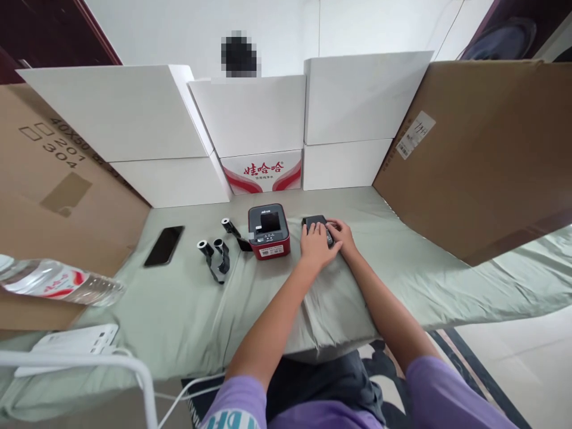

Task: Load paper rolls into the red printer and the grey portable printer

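A small black device (316,220), perhaps a handheld terminal, lies on the cloth; its lower part is covered by my hands. My left hand (315,245) is over its top face, fingers spread across it and thumb reaching to the right. Against its right side, my right hand (342,235) has its fingers curled. Just left of them stands a red and black box-shaped device (269,231) with a dark window on top and a white label in front. Farther left are a forked black part (217,264) with tube ends and a second black tubular part (231,227).
On the left are a black phone (164,246), a water bottle (62,282), a white flat box (71,344) and a white metal tube (89,359). White boxes (263,116) wall off the back; brown cartons (487,155) flank both sides. A person's head shows behind.
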`<state>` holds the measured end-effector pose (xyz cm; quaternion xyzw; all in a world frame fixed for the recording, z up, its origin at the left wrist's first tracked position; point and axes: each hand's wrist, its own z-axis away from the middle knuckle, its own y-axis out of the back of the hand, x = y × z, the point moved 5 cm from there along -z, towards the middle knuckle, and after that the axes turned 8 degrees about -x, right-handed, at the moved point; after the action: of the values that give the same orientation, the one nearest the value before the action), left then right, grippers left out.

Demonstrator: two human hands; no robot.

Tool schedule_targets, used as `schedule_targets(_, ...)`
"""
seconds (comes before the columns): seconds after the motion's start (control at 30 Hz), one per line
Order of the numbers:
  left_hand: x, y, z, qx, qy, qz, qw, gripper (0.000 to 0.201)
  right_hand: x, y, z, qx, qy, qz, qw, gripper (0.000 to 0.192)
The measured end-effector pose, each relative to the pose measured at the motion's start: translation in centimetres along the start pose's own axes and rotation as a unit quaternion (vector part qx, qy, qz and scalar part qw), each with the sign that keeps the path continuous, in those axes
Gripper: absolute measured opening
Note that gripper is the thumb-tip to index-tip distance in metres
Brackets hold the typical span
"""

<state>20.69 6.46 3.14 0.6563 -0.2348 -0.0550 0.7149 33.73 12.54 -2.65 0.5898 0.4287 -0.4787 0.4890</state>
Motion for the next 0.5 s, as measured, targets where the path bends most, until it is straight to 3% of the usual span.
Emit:
schedule_targets(0.17,0.3,0.6,-0.3,-0.007,0.000,-0.003,1.000,0.081,-1.4,0.0,-0.2,-0.019,-0.052,-0.014,0.998,0.027)
schedule_targets(0.27,0.7,-0.1,1.4,-0.015,0.012,0.002,1.000,0.080,-1.8,0.2,-0.1,-0.021,-0.077,-0.007,0.997,0.022)
schedule_targets(0.37,1.6,-1.4,6.2,0.000,0.024,0.021,0.999,0.077,-1.7,0.2,-0.1,-0.022,-0.094,0.003,0.995,0.019)
schedule_targets(0.5,2.9,-3.1,15.3,0.017,0.014,0.060,0.998,0.071,-2.1,-0.4,-0.5,-0.020,-0.108,0.017,0.994,0.018)
